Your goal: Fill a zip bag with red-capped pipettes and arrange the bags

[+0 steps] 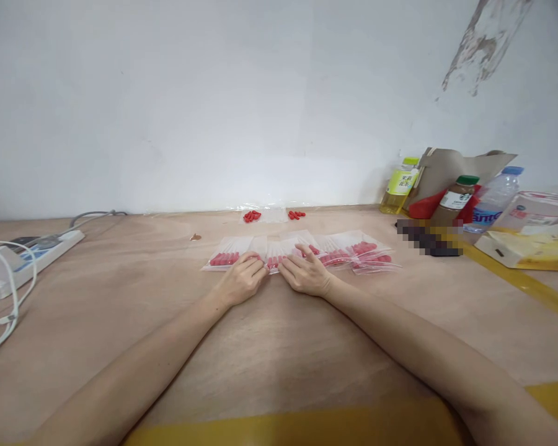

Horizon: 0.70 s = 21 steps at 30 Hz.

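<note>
Left hand [242, 280] and right hand [305, 274] pressing clear bag [275, 255], red pieces inside

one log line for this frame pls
left hand: on middle bag | right hand: on same bag | bags in row on table

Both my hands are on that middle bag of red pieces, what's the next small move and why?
Probably press the middle bag shut along its near edge: the left hand and right hand both rest fingertips there, and it lies flat in the row.
</note>
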Motion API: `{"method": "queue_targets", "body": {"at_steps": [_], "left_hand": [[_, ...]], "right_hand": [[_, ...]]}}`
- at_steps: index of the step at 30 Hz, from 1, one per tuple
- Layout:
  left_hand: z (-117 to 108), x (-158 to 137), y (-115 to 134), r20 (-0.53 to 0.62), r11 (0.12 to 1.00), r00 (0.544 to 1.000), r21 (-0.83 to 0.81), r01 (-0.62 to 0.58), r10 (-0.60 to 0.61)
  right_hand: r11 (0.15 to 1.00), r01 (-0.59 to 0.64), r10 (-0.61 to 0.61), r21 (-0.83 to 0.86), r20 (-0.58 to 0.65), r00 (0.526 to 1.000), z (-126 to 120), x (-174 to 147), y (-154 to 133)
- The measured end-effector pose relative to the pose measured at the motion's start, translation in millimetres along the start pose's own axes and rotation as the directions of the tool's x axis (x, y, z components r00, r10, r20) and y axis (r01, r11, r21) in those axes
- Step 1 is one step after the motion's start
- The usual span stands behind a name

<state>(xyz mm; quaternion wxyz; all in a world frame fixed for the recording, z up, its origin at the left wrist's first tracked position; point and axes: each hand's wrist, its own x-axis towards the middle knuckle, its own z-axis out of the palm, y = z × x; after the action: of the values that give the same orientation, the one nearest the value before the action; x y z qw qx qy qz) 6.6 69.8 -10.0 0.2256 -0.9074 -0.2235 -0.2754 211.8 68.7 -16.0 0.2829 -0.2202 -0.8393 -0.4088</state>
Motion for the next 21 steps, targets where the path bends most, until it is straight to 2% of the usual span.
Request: {"method": "queue_targets", "body": {"at_steps": [5, 11, 15, 18, 21], "left_hand": [[0.0, 0.2, 1.1, 0.003, 0.999, 1.0, 0.035, -0.011, 0.011], [1.4, -0.9, 0.3, 0.017, 0.999, 0.999, 0.043, -0.028, 0.027], [-1.5, -2.6, -3.9, 0.094, 0.998, 0.995, 0.057, -0.041, 0.035], [-9.8, -0.2, -2.3, 0.187, 0.999, 0.982, 0.04, 0.029, -0.036], [-15.4, 7.3, 5.3, 0.236, 0.987, 0.959, -0.006, 0.162, -0.156]], "right_hand": [[0.997, -0.068, 0.067, 0.023, 0.035, 0.997, -10.0, -18.6, 13.6], [0.995, -0.089, 0.09, -0.043, 0.045, 0.995, -16.1, -37.0, 22.3], [0.983, -0.178, 0.178, -0.039, 0.015, 0.984, -15.8, -45.1, 27.5], [0.983, -0.178, 0.173, 0.053, 0.083, 0.981, -21.6, -50.3, 36.6], [0.969, -0.203, 0.166, 0.14, 0.238, 0.957, -33.2, -51.8, 48.7]]}}
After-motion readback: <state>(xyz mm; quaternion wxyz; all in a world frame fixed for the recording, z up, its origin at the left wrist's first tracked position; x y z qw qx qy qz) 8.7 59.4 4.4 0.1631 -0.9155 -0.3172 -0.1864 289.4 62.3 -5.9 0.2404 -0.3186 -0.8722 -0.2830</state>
